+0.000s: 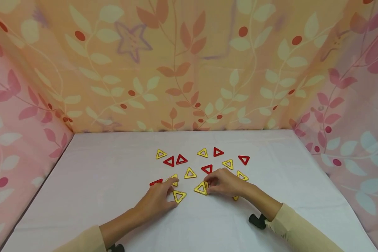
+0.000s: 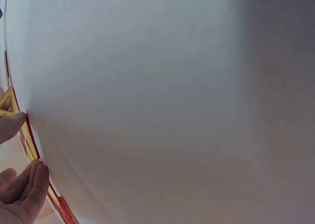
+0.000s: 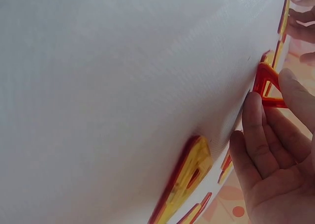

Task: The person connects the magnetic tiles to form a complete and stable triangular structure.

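My right hand (image 1: 224,182) pinches the right side of a triangular tile (image 1: 201,188). It shows yellow in the head view; in the right wrist view the tile (image 3: 261,88) stands tilted up off the cloth and shows red. My left hand (image 1: 156,198) rests low over the cloth with thumb and fingers apart. Between them lies a yellow triangular tile (image 1: 179,196), the thumb near its lower corner. The left fingers partly cover another yellow tile (image 1: 175,182), and a red tile (image 1: 155,182) is by the knuckles.
Several red and yellow triangular tiles lie farther back, among them a yellow one (image 1: 190,173) and a red one (image 1: 244,160). A yellow tile (image 1: 236,198) is partly hidden under the right wrist. White cloth (image 1: 113,164) covers the table, with patterned curtains (image 1: 182,70) on three sides.
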Demonstrator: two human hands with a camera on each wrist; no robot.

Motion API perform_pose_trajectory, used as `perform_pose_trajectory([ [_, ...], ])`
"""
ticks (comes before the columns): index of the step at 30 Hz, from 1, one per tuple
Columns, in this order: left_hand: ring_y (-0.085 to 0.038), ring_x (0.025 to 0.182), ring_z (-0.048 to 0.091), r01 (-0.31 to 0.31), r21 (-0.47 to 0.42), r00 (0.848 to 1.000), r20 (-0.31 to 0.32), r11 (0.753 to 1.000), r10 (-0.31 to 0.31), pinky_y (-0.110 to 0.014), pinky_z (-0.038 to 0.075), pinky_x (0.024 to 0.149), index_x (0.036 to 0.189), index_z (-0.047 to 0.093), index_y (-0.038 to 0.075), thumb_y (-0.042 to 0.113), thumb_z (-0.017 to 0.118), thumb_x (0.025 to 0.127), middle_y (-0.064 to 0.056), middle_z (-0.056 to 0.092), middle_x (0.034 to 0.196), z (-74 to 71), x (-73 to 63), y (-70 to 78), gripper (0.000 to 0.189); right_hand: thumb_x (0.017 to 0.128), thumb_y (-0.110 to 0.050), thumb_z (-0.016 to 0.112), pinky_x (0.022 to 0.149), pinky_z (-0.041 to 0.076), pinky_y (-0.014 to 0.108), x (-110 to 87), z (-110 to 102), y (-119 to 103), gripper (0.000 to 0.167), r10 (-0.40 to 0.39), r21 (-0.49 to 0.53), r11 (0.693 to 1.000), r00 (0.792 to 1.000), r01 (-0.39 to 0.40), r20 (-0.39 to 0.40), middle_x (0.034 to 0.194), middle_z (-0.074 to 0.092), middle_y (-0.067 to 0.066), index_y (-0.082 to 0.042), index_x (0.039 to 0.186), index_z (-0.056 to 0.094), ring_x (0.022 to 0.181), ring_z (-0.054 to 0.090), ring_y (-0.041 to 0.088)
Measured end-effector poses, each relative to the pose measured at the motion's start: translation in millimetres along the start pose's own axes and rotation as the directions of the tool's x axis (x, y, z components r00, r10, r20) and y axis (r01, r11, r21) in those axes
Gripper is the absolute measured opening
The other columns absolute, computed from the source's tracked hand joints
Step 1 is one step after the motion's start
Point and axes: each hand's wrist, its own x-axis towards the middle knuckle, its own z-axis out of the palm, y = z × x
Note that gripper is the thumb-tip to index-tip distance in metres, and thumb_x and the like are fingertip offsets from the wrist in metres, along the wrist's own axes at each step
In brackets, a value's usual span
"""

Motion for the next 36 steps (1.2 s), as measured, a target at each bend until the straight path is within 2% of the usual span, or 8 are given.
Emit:
perform_pose_trajectory([
  [7,-0.011,0.089,0.057,-0.006,-0.021,0.999,0.037,1.000,0.007,-0.028,0.055,0.079,0.135,0.056,0.013,0.018,0.087,0.077,0.003,0.066,0.100,3.6,4.5,4.5,0.066,0.084,-0.018,0.081,0.076,0.054,0.023,0.0,1,1,0.035,0.009,-0.006,1.000,1.000,-0.009,-0.005,0.098,0.072,-0.002,-0.006,0.116,0.072,0.080,0.061,0.005],
  [25,-0.010,0.087,0.058,-0.065,0.000,0.995,0.078,0.998,0.065,-0.029,0.054,0.081,0.137,0.056,0.015,0.024,0.087,0.077,0.005,0.067,0.097,14.9,19.2,14.7,0.069,0.085,-0.019,0.080,0.077,0.054,0.023,0.7,1,1,0.035,0.017,-0.004,1.000,1.000,-0.017,0.002,0.099,0.072,-0.003,-0.006,0.116,0.072,0.080,0.061,0.006],
  [36,-0.010,0.091,0.060,-0.083,-0.013,0.992,0.098,0.996,0.084,-0.028,0.055,0.083,0.138,0.055,0.016,0.025,0.087,0.078,0.003,0.070,0.102,20.2,23.6,20.8,0.069,0.085,-0.019,0.080,0.076,0.054,0.022,1.1,1,2,0.036,0.010,0.009,1.000,1.000,-0.010,0.006,0.101,0.072,-0.002,-0.006,0.118,0.072,0.080,0.061,0.006],
])
